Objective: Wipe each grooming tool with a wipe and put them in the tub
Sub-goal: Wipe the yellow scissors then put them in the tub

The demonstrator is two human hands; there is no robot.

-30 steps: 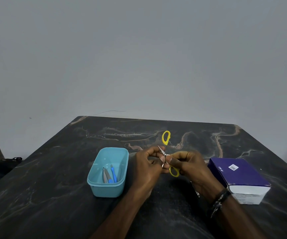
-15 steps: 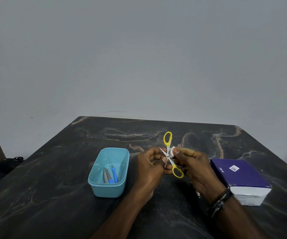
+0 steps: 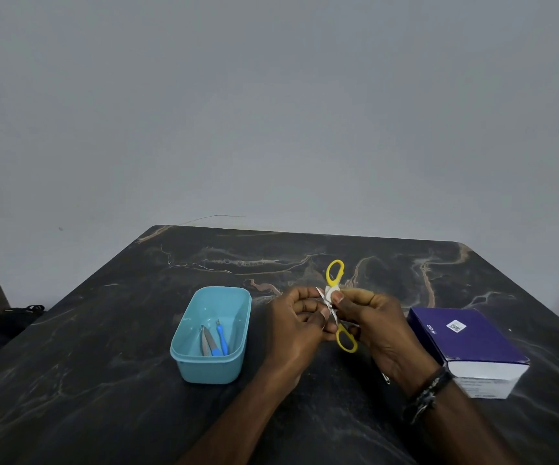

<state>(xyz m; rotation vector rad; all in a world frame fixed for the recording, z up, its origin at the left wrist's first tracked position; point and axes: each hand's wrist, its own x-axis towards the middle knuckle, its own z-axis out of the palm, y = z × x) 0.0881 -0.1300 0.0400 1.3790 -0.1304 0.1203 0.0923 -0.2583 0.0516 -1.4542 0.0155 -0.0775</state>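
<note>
The left hand (image 3: pixel 299 318) pinches the open yellow scissors (image 3: pixel 335 305), held up just right of the blue tub (image 3: pixel 184 347). The right hand (image 3: pixel 370 317) pinches a small white wipe (image 3: pixel 331 293) on the blade. Rub slowly, away from the sharp edge.

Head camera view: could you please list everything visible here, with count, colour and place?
scissors: 1, yellow handles, steel blades, opened out, held above the table between both hands
wipe: 1, small, white, pressed on the scissors near the pivot
tub: 1, light blue, on the table left of the hands
tools in the tub: at least 2, blue and metal, lying inside; exact type unclear
box: 1, dark purple top, white front, on the table at right
table: 1, dark marble pattern
wall: plain grey, behind the table
wristband: dark, on the right wrist
left hand: grips the scissors
right hand: pinches the wipe on the scissors
</note>
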